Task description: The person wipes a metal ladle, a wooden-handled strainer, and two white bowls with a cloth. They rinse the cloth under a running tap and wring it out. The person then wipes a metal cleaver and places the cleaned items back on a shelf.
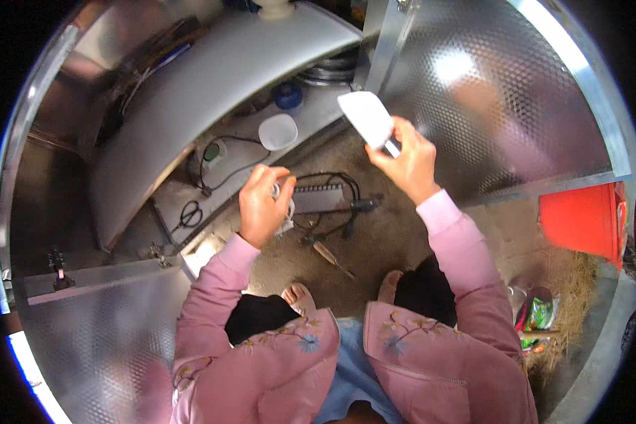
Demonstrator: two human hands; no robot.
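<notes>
My right hand (416,159) grips a white object with a rounded edge (365,116), held up between thumb and fingers. A shiny part shows beside its lower end, and its exact kind is unclear. Lower and to the left, my left hand (264,204) has its fingers curled around a small whitish item (290,208), mostly hidden by the hand. Behind my hands, a white square container (278,132) sits on the cabinet shelf (318,119). Near it on that shelf are a blue round object (288,96) and a dark cable (228,175).
Black-handled scissors (191,214) lie at the shelf's left end. Open textured metal doors (498,106) flank me. Below are a spiral-bound notebook (318,199), tangled black cords (352,212) and a wooden-handled tool (328,255). A red bucket (583,222) stands right, near straw (572,297).
</notes>
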